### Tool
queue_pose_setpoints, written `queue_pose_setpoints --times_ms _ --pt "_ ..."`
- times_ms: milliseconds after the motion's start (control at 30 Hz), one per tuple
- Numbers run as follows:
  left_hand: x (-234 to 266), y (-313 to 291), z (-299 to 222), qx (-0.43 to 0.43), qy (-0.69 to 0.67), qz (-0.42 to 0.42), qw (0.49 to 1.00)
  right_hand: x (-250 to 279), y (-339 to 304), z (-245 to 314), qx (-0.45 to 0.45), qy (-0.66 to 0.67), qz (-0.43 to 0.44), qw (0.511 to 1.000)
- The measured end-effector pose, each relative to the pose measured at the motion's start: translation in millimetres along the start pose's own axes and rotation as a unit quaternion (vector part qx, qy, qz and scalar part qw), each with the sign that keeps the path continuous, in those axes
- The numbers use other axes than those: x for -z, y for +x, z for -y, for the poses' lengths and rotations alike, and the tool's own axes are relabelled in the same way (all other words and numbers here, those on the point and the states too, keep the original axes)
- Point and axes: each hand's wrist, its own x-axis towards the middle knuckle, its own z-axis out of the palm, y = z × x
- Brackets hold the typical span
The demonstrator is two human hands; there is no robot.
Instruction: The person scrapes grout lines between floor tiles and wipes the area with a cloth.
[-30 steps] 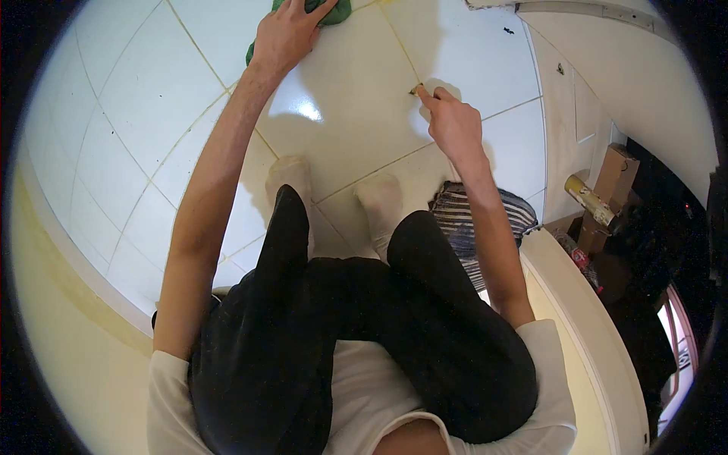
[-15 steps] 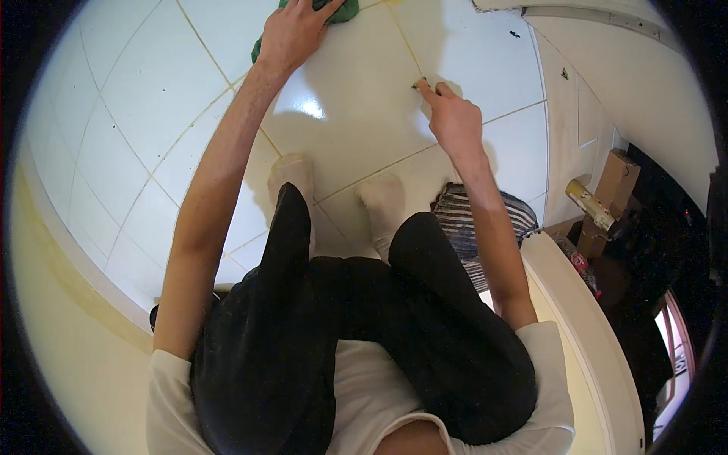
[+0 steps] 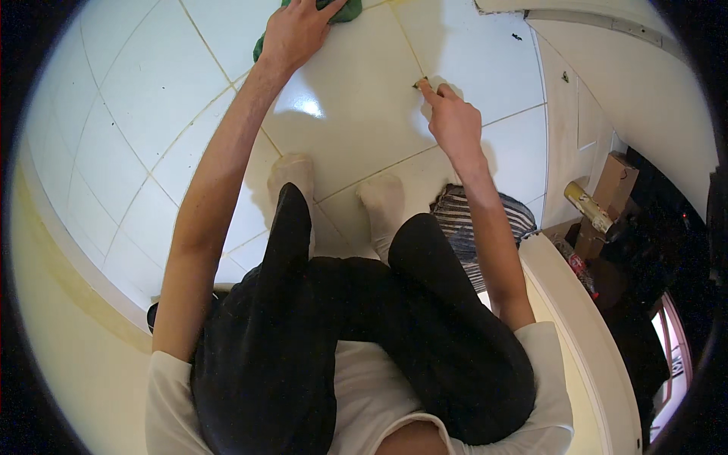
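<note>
1. Left hand (image 3: 299, 30) lay flat, fingers spread, pressing a green cloth (image 3: 345, 11) onto the white tiled floor (image 3: 152, 114) at its far edge.
2. Socked feet (image 3: 292, 174) stood on the tiles between both arms.
3. Right hand (image 3: 451, 121) pinched a small tan tool (image 3: 422, 81), its tip touching a grout line.
4. A striped rug (image 3: 466, 224) lay near the right foot, beside the floor's right edge.

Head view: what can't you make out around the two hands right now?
- Green cloth: mostly covered by the left hand and cut off by the top edge.
- Small brown thing at the right hand fingertips: too small to identify.
- Striped fabric: partly hidden behind the right forearm and knee.
</note>
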Motion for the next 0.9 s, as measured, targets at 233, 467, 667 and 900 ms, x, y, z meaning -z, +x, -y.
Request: queue_pose_setpoints --times_ms 233,467,667,900 --pt "1.6 0.9 -1.5 -0.003 0.012 0.008 1.0 -12.1 -10.7 -5.9 0.003 0.009 -0.025 1.0" --pt "1.2 0.9 -0.4 -0.006 0.01 0.017 1.0 -10.7 -6.9 -2.6 0.004 0.019 -0.034 0.999" --pt "3.5 1.8 -3.5 0.012 -0.012 0.038 0.999 -1.2 -13.6 -13.7 0.013 -0.012 0.046 0.999" --pt "5.9 -1.9 -3.6 -0.003 -0.012 0.019 1.0 -0.3 -32.9 -21.6 -0.005 0.014 0.043 0.999"
